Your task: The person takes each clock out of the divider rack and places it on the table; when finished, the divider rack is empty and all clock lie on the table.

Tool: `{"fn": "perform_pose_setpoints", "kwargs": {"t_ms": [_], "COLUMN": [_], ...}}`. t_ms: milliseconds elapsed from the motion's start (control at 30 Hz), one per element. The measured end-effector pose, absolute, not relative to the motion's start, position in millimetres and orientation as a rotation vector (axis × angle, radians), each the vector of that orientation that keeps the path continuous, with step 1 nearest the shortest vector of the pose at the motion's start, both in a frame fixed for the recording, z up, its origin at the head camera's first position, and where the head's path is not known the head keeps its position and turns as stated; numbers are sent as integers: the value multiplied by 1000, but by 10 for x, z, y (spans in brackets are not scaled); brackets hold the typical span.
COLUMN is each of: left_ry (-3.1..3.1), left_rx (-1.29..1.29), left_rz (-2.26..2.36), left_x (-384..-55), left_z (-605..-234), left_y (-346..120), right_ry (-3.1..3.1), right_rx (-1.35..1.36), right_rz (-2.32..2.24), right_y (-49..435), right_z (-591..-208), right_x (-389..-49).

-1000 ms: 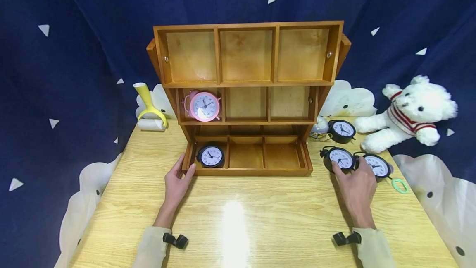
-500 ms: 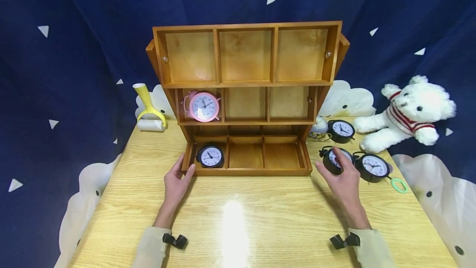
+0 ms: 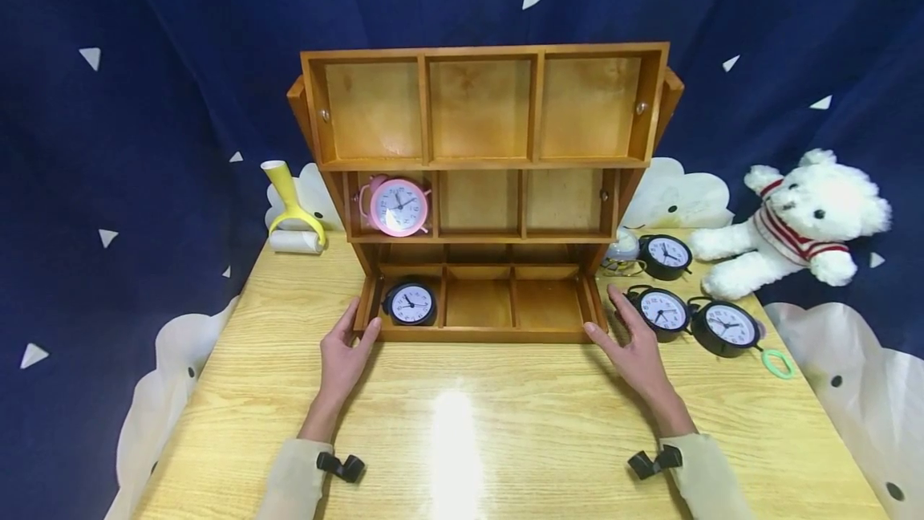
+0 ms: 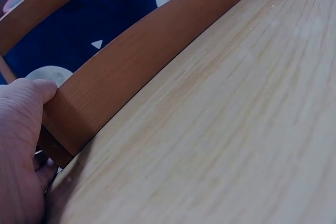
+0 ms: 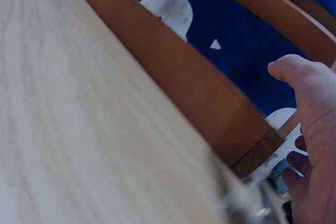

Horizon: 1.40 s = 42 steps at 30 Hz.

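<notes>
A brown wooden tiered organizer [image 3: 484,335] stands on the table, split into compartments. At its lower left corner my left hand [image 3: 345,358] grips the bottom tray, thumb at the front edge and fingers along the side; the left wrist view shows the thumb [image 4: 48,88] on the corner. My right hand [image 3: 638,355] is by the lower right corner, thumb and fingers spread. The right wrist view shows a gap between its thumb [image 5: 289,69] and the wood. A black alarm clock [image 3: 410,303] lies in the lower left compartment, a pink alarm clock [image 3: 398,206] in the middle tier's left one.
Several black alarm clocks, one [image 3: 662,311] close to my right hand, lie on the right. Behind them are a glass-like object [image 3: 622,247] and a white teddy bear [image 3: 790,223]. A green ring [image 3: 777,363] lies far right. A yellow-handled roller [image 3: 292,211] stands left.
My right hand has let go of the black alarm clocks and moved left to the organizer's lower right corner. My left hand has stayed at the left corner.
</notes>
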<state>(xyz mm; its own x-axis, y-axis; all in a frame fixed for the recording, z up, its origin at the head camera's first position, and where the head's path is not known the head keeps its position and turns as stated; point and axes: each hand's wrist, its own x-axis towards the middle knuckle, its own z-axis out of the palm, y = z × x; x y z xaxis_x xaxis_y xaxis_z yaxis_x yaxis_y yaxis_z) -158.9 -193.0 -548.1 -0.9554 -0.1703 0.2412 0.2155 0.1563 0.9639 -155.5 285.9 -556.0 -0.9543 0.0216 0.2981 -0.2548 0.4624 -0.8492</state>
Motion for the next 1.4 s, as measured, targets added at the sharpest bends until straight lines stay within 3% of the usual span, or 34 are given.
{"fn": "perform_pose_setpoints", "kwargs": {"t_ms": [833,1133,1400], "left_ry": [-2101,-2031,-1963], "left_rx": [-28,-115,-295], "left_rz": [-1738,-1667,-1428], "left_x": [-1570,-1537,-1671], "left_z": [-5344,-5105,-4642], "left_y": [-1815,-1737,-1665], "right_ry": [-2523,-2426,-2407], "right_rx": [195,221,190], "right_rz": [1626,1918,1901], "right_y": [2841,2961,2946], "right_z": [-5768,-5726,-5763], "right_x": [-1653,-1717,-1694]}}
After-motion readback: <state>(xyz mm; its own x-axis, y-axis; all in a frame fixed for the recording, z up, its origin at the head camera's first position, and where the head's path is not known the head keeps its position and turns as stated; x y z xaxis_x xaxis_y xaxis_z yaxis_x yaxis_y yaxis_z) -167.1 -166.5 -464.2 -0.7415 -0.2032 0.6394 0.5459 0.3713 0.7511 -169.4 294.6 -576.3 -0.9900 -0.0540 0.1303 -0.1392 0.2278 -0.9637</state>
